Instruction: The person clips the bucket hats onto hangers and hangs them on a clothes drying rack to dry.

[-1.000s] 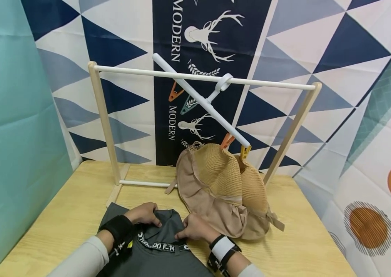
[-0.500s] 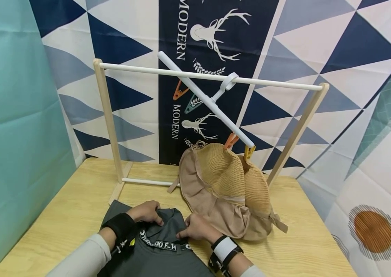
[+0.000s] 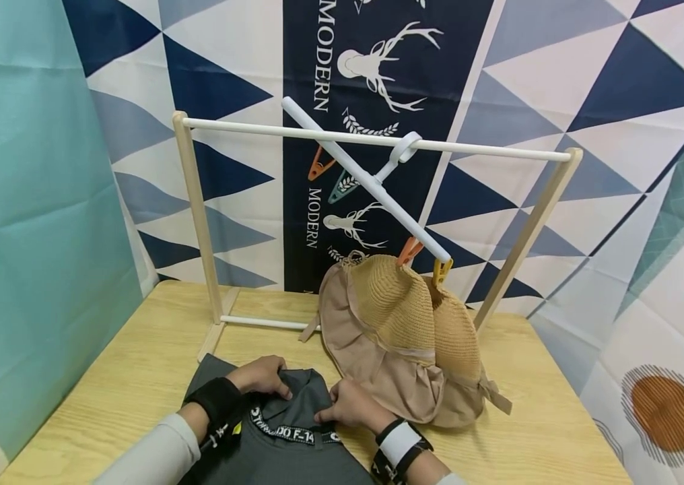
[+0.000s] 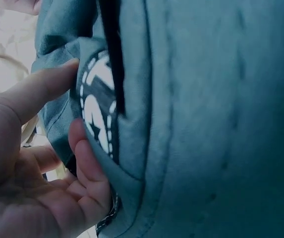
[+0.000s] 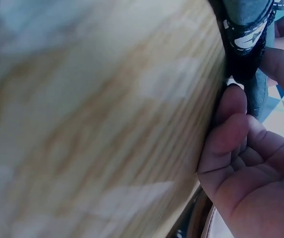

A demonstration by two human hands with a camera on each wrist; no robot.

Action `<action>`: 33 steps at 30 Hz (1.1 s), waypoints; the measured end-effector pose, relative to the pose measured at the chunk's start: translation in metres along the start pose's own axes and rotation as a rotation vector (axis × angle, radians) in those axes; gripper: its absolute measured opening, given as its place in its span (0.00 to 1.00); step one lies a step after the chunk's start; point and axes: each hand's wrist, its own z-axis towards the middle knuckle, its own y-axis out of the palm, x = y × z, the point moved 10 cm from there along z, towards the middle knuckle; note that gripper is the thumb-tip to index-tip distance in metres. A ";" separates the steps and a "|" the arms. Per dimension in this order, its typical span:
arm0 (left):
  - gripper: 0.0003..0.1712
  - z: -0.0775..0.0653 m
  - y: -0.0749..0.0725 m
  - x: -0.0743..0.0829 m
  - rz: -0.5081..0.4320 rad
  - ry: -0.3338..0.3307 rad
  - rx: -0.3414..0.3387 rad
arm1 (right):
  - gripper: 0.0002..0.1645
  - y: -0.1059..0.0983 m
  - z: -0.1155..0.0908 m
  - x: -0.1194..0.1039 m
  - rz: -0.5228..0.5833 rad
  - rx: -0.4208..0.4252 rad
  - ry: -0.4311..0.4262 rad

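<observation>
A dark grey cloth piece [image 3: 293, 465] with a black-and-white lettered tape [image 3: 293, 434] reading "F-14" lies at the table's front. My left hand [image 3: 262, 376] holds its upper edge on the left. In the left wrist view, the thumb and fingers of that left hand [image 4: 42, 168] pinch the fold beside the tape. On the other side, my right hand [image 3: 354, 405] grips the cloth near the tape's end. The right wrist view has the curled fingers of the right hand [image 5: 260, 163] at the dark cloth edge, below white lettering.
Behind stands a wooden rack [image 3: 199, 215] with a white top bar [image 3: 487, 149]. A slanted white hanger [image 3: 372, 182] hooks over it. An orange clip [image 3: 410, 250] and a yellow clip [image 3: 441, 271] hold a straw-and-tan sun hat [image 3: 390, 303], whose brim reaches the table [image 3: 536, 404] near my right hand.
The whole head view has shifted a little to the right. Both hands keep their hold on the dark grey cloth, and the hat and hanger stay in place.
</observation>
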 end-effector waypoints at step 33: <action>0.10 -0.003 -0.004 0.005 -0.011 0.093 0.011 | 0.33 -0.001 -0.003 -0.002 0.022 0.007 0.053</action>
